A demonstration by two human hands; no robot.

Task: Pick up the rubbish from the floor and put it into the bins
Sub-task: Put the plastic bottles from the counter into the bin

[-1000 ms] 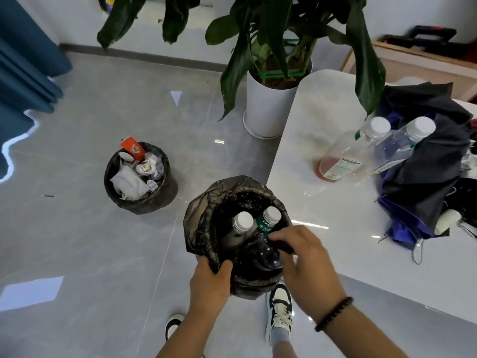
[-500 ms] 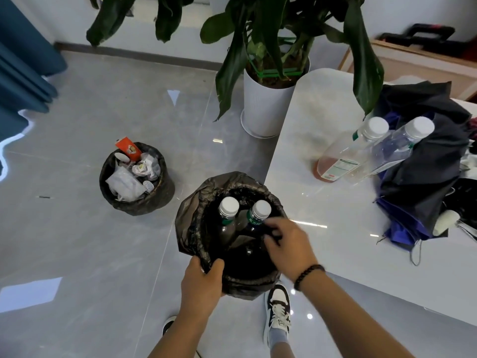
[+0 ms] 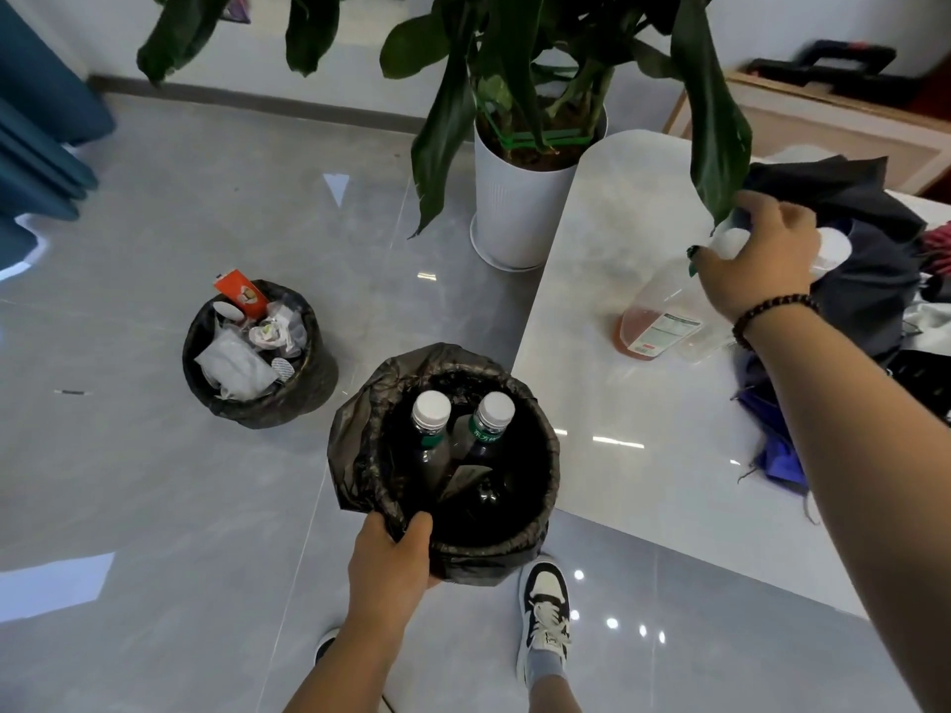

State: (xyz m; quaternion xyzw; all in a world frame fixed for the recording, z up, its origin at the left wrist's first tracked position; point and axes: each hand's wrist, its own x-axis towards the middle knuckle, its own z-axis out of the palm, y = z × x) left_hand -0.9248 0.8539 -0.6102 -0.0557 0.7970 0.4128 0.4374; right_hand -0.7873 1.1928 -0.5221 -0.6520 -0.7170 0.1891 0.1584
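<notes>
Above the glossy grey floor (image 3: 154, 506), the left hand (image 3: 388, 555) grips the crinkled black liner of a round bin (image 3: 514, 548) holding two white-capped bottles (image 3: 429, 434). Over the smooth white worktop (image 3: 643, 481), the right hand (image 3: 756, 259) curls around the caps of clear plastic bottles (image 3: 664, 321) lying there.

Bare forearms, dark beaded bracelet (image 3: 772, 315) on right wrist, black-and-white sneakers (image 3: 545, 609), grey socks

My near bin (image 3: 520, 550), black-lined, holds two white-capped bottles (image 3: 431, 440) upright, side by side. The far bin (image 3: 303, 383) sits on the floor, stuffed with white wrappers and an orange carton (image 3: 241, 295).
</notes>
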